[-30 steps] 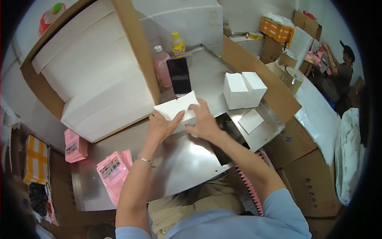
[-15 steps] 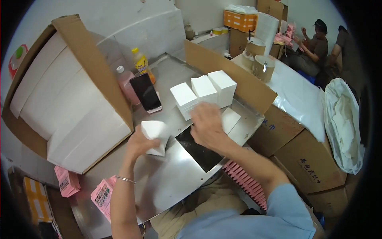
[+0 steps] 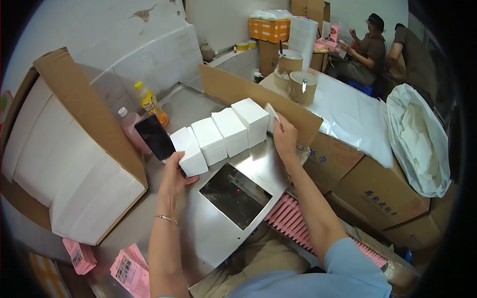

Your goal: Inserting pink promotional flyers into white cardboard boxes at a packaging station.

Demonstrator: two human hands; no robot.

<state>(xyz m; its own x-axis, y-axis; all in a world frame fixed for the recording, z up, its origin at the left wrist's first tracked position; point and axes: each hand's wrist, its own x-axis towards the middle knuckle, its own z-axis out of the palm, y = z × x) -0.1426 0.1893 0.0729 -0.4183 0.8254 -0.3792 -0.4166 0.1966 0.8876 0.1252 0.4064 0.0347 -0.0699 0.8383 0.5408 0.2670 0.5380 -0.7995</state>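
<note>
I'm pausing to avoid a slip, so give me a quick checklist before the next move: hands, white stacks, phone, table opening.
1. Four white stacks in a row: ok.
2. Left hand at the leftmost stack: ok.
3. Left hand's grip firm: cannot tell.
4. Right hand free: not ok, holding a thin white piece.
5. Phone clear of the leftmost stack: cannot tell.
6. Table opening uncovered: ok.

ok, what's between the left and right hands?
Head view: four white, block-shaped paper stacks in a row on the silver metal table. The left hand is at one end; the right hand, holding a thin white piece, at the other.
</note>
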